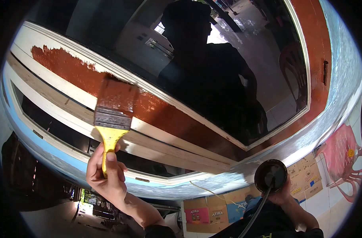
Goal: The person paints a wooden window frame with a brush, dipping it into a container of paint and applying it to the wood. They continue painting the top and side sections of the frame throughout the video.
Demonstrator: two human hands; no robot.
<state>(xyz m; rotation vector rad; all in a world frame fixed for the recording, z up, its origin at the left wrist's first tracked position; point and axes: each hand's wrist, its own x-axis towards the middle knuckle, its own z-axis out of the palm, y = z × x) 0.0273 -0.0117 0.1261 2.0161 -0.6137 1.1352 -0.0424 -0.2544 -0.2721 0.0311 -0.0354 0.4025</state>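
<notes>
My left hand (108,174) is closed around the yellow handle of a wide paintbrush (113,113), thumb on the near side. Its bristles, coated in reddish-brown paint, overlap the lower rail of a wooden window frame (165,116). Fresh brown paint covers the rail to the right of the brush and part of it to the left, ending in a ragged edge over a pale section. Low on the right, my right hand (283,194) grips a round paint can (264,176) with a dark opening. A grey cable (257,214) crosses in front of the can.
Dark glass (228,91) above the rail reflects a person. Below runs an unpainted pale wooden strip (161,148) beside another window pane. Flattened cardboard (218,226) lies on the floor, and a red plastic chair (341,158) stands at the right by the blue wall (345,67).
</notes>
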